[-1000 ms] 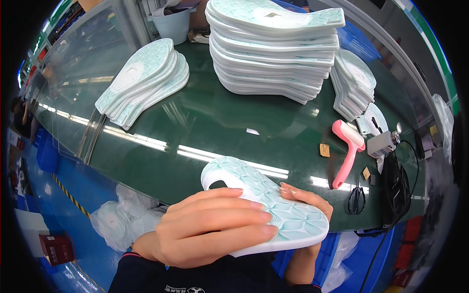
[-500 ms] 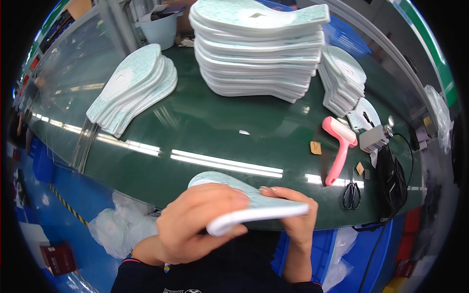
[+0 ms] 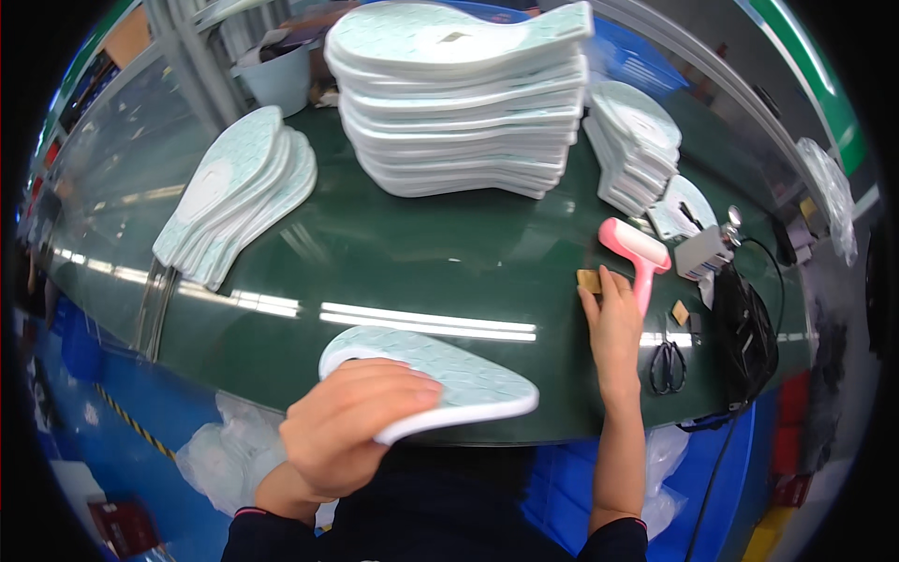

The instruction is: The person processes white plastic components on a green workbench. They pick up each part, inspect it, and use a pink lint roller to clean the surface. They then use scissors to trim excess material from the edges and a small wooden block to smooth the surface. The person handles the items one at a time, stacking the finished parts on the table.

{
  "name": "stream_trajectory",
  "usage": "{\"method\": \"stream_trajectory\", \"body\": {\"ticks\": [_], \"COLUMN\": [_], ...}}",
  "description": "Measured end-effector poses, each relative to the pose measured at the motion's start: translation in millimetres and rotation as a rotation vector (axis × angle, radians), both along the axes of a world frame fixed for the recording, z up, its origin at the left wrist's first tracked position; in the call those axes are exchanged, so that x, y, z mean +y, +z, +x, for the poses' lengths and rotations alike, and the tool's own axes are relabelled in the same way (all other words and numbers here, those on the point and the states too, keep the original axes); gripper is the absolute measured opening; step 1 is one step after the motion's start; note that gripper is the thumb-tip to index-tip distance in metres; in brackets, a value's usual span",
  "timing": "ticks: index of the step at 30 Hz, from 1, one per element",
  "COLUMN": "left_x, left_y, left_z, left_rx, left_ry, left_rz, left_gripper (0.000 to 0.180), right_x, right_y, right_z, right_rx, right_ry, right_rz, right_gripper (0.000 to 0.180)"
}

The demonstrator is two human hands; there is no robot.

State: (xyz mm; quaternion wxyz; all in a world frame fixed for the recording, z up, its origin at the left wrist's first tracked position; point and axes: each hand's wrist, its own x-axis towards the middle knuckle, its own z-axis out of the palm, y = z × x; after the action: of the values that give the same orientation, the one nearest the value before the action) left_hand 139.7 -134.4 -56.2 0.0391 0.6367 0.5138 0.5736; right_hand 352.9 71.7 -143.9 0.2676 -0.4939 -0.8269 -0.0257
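My left hand (image 3: pixel 351 421) is closed around the wide end of a teardrop-shaped panel (image 3: pixel 468 375) with a pale green patterned face and thick white edge. The panel is held tilted over the near table edge, its narrow end pointing right. My right hand (image 3: pixel 615 323) reaches across the table, thumb and fingers closed about a small tan square block (image 3: pixel 588 280). Just beside that hand lies a pink-handled roller (image 3: pixel 637 248) with a white roll; my fingers partly cover its handle.
Similar panels form a tall stack (image 3: pixel 459 112) at the back, a fanned pile (image 3: pixel 234 192) at left and a smaller pile (image 3: pixel 635 140) at right. Scissors (image 3: pixel 668 367), another tan block (image 3: pixel 680 312), a white bottle (image 3: pixel 702 253) and a black bag (image 3: pixel 747 328) lie on the right.
My right hand has let go of the panel and moved right and forward to the tan block. My left hand keeps the panel, now turned with its patterned face showing more.
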Motion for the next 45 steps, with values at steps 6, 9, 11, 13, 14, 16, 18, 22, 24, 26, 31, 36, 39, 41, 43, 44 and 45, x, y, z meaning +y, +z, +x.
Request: {"method": "stream_trajectory", "body": {"ticks": [6,9,11,13,14,16,18,22,24,26,31,36,39,41,43,44,45], "left_x": [-11.1,-13.0,-14.1,-12.4,-11.9,-12.1,-12.1,-11.6,-12.0,-12.1,-12.3,-14.7,-15.6,-15.4,-15.8,-16.0,-15.4], "left_y": [17.5,17.6,17.7,18.0,17.9,16.1,15.1,15.5,15.8,15.7,13.7,12.0,12.3,12.9,13.0,13.0,12.3], "left_z": [-6.0,-6.9,-7.4,-8.1,-8.6,-8.9,-8.8,-9.2,-8.9,-7.4,-9.8,-7.7,-9.0,-10.4,-10.4,-10.5,-11.1], "left_rx": [0.105,0.088,0.067,0.063,0.061,0.065,0.062,0.056,0.053,0.043,0.06,0.062,0.072,0.068,0.07,0.071,0.087], "left_ry": [-0.146,-0.158,-0.174,-0.188,-0.195,-0.188,-0.184,-0.195,-0.198,-0.194,-0.217,-0.184,-0.201,-0.232,-0.233,-0.233,-0.237], "left_rz": [-0.009,-0.01,-0.019,-0.017,-0.016,-0.004,0.007,0.019,0.019,0.016,0.016,-0.002,0.001,0.004,0.0,-0.001,0.012], "left_gripper": [0.014,0.015,0.015,0.015,0.014,0.014,0.014,0.013,0.013,0.012,0.014,0.026,0.023,0.018,0.019,0.02,0.02], "right_x": [-2.5,-3.1,-5.2,-9.7,-11.4,-11.2,-10.7,-10.4,-7.1,-10.1,-13.8,-11.8,-5.8,-8.9,-13.9,-16.7,-18.0], "right_y": [7.5,5.5,5.0,11.2,14.4,17.8,16.5,4.8,0.9,3.5,12.0,10.5,0.5,3.5,6.7,7.3,8.1], "right_z": [-8.1,-10.6,-10.4,-12.4,-13.9,-16.7,-17.0,-13.8,-8.4,-11.1,-16.0,-12.0,-6.6,-9.9,-13.6,-14.7,-14.4], "right_rx": [0.162,0.268,0.334,0.375,0.394,0.4,0.363,0.31,0.337,0.338,0.328,0.388,0.518,0.562,0.514,0.444,0.375], "right_ry": [0.047,0.084,0.126,0.155,0.17,0.094,0.06,0.082,0.12,0.116,0.133,0.086,0.178,0.143,0.148,0.17,0.189], "right_rz": [-0.238,-0.358,-0.42,-0.529,-0.584,-0.451,-0.346,-0.359,-0.409,-0.407,-0.433,-0.558,-0.687,-0.689,-0.604,-0.52,-0.434], "right_gripper": [0.031,0.03,0.028,0.028,0.028,0.027,0.026,0.022,0.023,0.022,0.021,0.02,0.02,0.022,0.023,0.023,0.024]}}
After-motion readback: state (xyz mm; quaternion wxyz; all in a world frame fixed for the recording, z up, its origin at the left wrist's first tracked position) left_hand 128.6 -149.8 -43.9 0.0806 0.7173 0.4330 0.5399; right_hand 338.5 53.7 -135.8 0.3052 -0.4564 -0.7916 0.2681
